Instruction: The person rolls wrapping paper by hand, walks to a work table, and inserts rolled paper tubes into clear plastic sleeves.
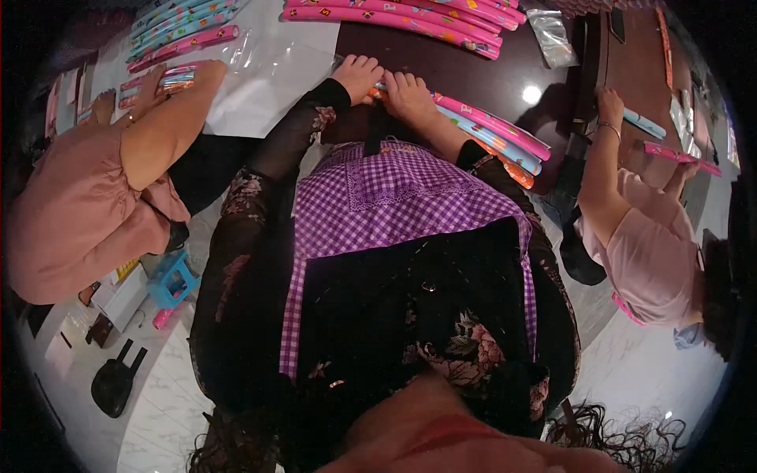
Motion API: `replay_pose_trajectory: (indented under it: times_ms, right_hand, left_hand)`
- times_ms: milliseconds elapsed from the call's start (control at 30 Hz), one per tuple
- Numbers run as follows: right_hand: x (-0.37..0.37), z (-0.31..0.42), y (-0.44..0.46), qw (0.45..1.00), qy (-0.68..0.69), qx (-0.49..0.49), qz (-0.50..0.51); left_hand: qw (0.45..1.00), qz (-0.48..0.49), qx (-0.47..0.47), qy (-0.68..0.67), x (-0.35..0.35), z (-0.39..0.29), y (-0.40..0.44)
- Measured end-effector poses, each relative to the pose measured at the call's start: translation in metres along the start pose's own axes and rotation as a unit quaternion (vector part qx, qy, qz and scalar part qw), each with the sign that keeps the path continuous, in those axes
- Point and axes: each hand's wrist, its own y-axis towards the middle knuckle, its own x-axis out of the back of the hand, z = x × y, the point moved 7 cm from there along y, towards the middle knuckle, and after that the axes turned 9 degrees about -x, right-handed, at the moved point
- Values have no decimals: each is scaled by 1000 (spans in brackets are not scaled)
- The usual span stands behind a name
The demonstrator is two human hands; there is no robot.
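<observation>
Three wrapping paper rolls, a pink one (505, 130), a light blue one (497, 143) and an orange one (516, 169), lie side by side at the table edge, slanting down to the right. My right hand (410, 98) is closed over them near their left ends. Right beside it, my left hand (359, 77) curls its fingers at the very ends of the same rolls. A bit of orange shows between the two hands; the palms hide the rest. Clear plastic film (272, 47) lies to the left, close to my left hand.
Pink rolls (410, 20) are piled on the dark table (441, 59) ahead. Blue and pink rolls (185, 35) sit at the far left; a clear packet (552, 38) lies at the back right. Co-workers handle rolls on both sides, one in a pink top (75, 205).
</observation>
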Motion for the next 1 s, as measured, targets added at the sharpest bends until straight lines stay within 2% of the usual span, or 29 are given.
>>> replay_pose_trajectory:
  times_ms: [67,167,267,433,500,733,833,933,1000]
  right_hand:
    - [1,-7,-1,993,105,-35,50]
    - [10,-15,-5,986,134,-40,87]
    - [17,-43,-27,978,132,-65,146]
    - [54,-98,-83,978,94,-89,164]
    - [52,-115,-95,967,71,-125,212]
    - [47,-114,-95,975,60,-100,186]
    - [44,-115,-96,970,61,-110,210]
    - [47,-111,-94,969,63,-112,213]
    - [47,-108,-94,969,65,-110,212]
  left_hand:
    - [1000,-3,2,1,-2,0,-1]
    - [1000,-6,3,-7,-1,1,-1]
    - [1000,-3,3,-4,-5,2,-2]
    - [1000,-5,-4,9,-5,2,-1]
    - [1000,5,-7,10,-8,5,0]
    - [999,-6,-42,10,-6,-4,6]
    - [997,-25,-66,6,-6,-14,10]
    - [991,-85,-96,26,-7,-24,14]
    - [992,-82,-89,35,-3,-31,16]
